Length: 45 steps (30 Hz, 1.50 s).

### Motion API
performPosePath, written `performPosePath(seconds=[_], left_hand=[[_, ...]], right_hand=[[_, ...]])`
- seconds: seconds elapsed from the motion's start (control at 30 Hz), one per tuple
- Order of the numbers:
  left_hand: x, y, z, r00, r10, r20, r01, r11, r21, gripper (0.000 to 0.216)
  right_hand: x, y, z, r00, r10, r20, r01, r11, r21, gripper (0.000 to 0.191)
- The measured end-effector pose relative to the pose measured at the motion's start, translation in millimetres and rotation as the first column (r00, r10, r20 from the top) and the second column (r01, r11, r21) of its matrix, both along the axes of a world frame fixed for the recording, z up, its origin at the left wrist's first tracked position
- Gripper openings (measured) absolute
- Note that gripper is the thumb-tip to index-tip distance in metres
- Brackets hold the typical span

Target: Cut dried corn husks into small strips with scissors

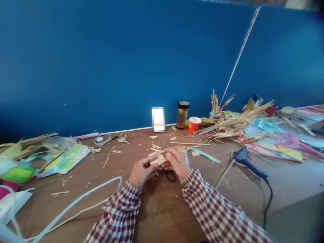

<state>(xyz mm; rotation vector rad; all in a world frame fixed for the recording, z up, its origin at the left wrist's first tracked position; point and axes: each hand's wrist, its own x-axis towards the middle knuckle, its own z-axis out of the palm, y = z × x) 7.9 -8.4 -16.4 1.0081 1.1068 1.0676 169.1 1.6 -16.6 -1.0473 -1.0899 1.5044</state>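
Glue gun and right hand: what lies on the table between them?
In the head view, a pale blue strip and a thin pale rod lie between the glue gun and the right hand, which with the left hand holds a pale piece.

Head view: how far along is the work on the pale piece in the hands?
Done: cutting, judging by the trimmed scraps strewn on the table; the scissors lie below the hands. In hand: the left hand and right hand pinch the pale piece between them. Left, probably: gluing; the glue gun lies untouched at the right.
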Motion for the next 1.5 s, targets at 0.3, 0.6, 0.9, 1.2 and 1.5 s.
performPosePath(seconds=[0.3,0.6,0.9,1.2,1.5], left_hand=[[1.1,-0.7,0.5,0.995,-0.041,-0.093,0.045,0.998,0.042,0.052],[1.3,-0.8,-2.1,0.994,-0.058,-0.094,0.061,0.998,0.035,0.055],[4.6,-2.1,1.3,0.999,0.013,0.034,-0.011,0.998,-0.055,0.058],[4.3,-1.7,-0.2,1.000,-0.008,-0.003,0.008,0.998,-0.063,0.057],[0.5,-2.1,1.6,0.986,-0.168,0.013,0.168,0.985,0.028,0.052]], right_hand=[[2.6,-2.2,3.3,0.998,0.029,0.052,-0.030,0.999,0.014,0.039],[2.1,-3.4,8.8,0.995,-0.015,0.099,0.014,1.000,0.008,0.037],[-2.0,0.4,1.3,0.998,-0.026,-0.056,0.023,0.998,-0.066,0.023],[0.6,-2.8,7.1,0.997,-0.003,0.072,0.006,0.999,-0.045,0.032],[3.4,-6.1,14.3,0.982,-0.038,0.182,0.027,0.998,0.065,0.034]])
